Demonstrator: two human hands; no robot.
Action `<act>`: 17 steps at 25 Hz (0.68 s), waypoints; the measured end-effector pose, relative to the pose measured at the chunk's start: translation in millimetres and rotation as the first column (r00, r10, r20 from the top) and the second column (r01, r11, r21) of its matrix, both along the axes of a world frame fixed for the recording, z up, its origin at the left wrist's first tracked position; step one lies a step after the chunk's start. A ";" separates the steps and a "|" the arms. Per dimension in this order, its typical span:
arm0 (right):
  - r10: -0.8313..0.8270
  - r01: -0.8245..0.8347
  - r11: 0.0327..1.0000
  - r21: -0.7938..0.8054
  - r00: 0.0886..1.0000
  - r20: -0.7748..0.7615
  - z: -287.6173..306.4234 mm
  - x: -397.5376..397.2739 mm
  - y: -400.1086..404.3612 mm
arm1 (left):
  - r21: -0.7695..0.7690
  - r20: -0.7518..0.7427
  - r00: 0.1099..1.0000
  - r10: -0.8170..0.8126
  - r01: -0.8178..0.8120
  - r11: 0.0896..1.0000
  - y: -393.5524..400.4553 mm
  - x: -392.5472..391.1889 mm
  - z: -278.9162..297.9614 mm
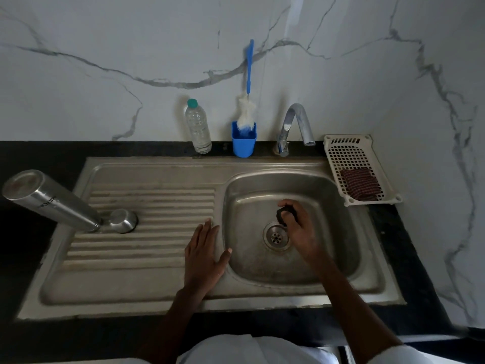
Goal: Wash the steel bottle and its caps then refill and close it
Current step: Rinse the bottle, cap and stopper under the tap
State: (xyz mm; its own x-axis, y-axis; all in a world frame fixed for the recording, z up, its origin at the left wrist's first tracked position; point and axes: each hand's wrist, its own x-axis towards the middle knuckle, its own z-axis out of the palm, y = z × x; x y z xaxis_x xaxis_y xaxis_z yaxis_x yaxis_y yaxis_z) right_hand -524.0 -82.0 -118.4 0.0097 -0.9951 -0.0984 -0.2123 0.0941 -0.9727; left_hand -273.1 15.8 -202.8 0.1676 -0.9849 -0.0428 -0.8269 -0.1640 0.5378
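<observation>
The right hand [301,232] pinched a small black cap [286,215] with curled fingers, low inside the sink bowl [328,248]. The cap sat just past the drain [276,236], at about one o'clock from it. The left hand [203,252] lay flat with its fingers spread on the sink's ribbed side [136,232], at nine o'clock from the drain, and held nothing.

Far out at nine o'clock, the steel bottle [49,199] stood upside down and leaning on the ribbed side. A shiny steel cap [123,220] sat right beside its mouth, perhaps touching.

At twelve o'clock from the drain stood the tap [295,127]. No water showed coming from it. Left of the tap were a blue cup [244,143] with a bottle brush [248,101] in it, and a clear plastic bottle [198,127]. At two o'clock a white basket [338,151] held a dark scrub pad [360,183].

This looked like the cap-washing step. The next move would likely need the cap kept tight in the fingers, since it could slip toward the drain, and water or the pad brought to it.
</observation>
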 end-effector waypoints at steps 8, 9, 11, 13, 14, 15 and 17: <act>0.009 -0.593 0.697 -0.403 0.569 -0.822 44.5 -28.0 -53.4 | 0.011 0.027 1.000 0.000 0.000 1.000 -0.7 -0.3 0.2; -0.050 -0.650 0.635 -0.418 0.505 -0.862 53.4 -29.4 -61.3 | 0.015 0.027 1.000 0.000 0.000 1.000 -0.8 -0.2 0.4; -0.157 -0.738 0.519 -0.431 0.414 -0.897 76.5 -30.7 -72.8 | 0.026 0.030 1.000 -0.003 0.003 1.000 -0.7 -0.5 1.4; -0.275 -0.796 0.403 -0.451 0.364 -0.890 99.5 -31.6 -79.8 | 0.035 0.033 0.999 -0.012 0.011 0.999 -0.4 -0.5 2.3; -0.321 -0.811 0.361 -0.459 0.354 -0.878 109.7 -31.6 -83.1 | 0.037 0.035 0.999 -0.014 0.012 0.999 0.0 -0.4 2.7; -0.354 -0.818 0.333 -0.469 0.352 -0.867 118.8 -31.2 -86.2 | 0.038 0.037 0.999 -0.014 0.012 0.999 0.0 -0.2 2.8; -0.391 -0.817 0.297 -0.494 0.367 -0.844 129.8 -30.6 -91.0 | 0.035 0.042 0.999 -0.015 0.014 0.999 0.2 -0.2 3.1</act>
State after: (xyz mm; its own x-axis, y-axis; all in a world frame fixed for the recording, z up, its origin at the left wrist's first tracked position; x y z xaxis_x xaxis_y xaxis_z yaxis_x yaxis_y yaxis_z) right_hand -554.6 -173.0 11.4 0.7732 -0.3850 0.5039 -0.5866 -0.7361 0.3377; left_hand -273.4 16.1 -199.7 0.1557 -0.9853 -0.0705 -0.8511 -0.1700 0.4967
